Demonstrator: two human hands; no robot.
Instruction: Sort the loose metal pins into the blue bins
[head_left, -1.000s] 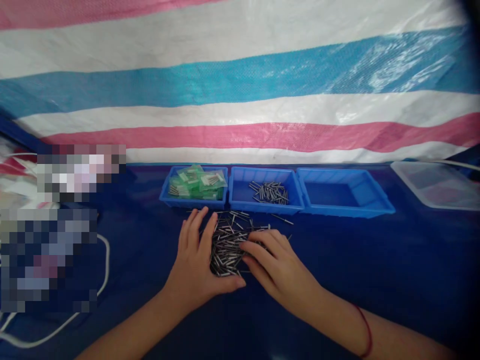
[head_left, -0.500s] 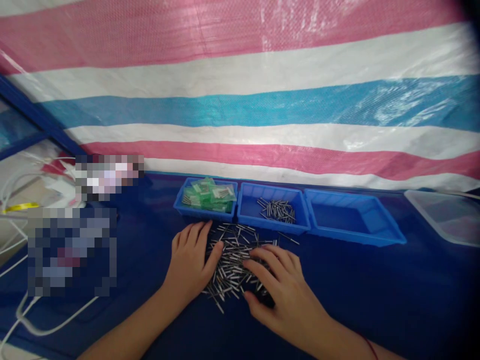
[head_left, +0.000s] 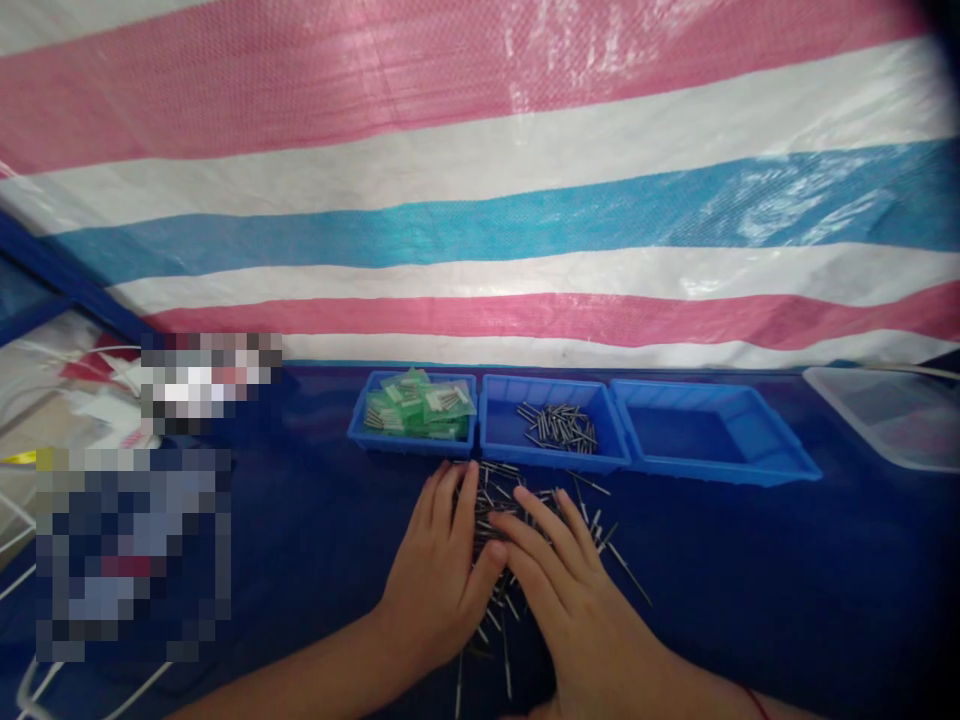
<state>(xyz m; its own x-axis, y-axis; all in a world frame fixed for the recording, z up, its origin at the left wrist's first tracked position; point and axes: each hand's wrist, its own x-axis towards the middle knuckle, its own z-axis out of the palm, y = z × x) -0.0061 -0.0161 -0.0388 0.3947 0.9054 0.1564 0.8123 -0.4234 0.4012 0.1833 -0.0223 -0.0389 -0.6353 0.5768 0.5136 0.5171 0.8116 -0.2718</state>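
A loose pile of thin metal rods [head_left: 496, 492], which look like small drill bits or rivets, lies on the dark blue table. My left hand [head_left: 442, 555] rests along the pile's left side, fingers stretched forward and the thumb towards the middle. Over the right part of the pile spreads my right hand [head_left: 559, 570], its fingers apart and touching the rods. The two hands almost meet at the left thumb and right fingers. Both partly cover the pile, and a few rods stick out to the right and towards me.
Behind the pile stand three blue bins: one with green packets [head_left: 416, 405], one with metal rods [head_left: 559, 428], and a third bin [head_left: 720, 470] on the right. A clear plastic container [head_left: 885, 420] sits at far right. White cables [head_left: 142, 690] lie left; a striped sheet [head_left: 480, 235] hangs behind.
My left hand has moved right, closer to my right hand, over the pile. The rods are pushed rightward and covered more, with some now jutting out towards me.
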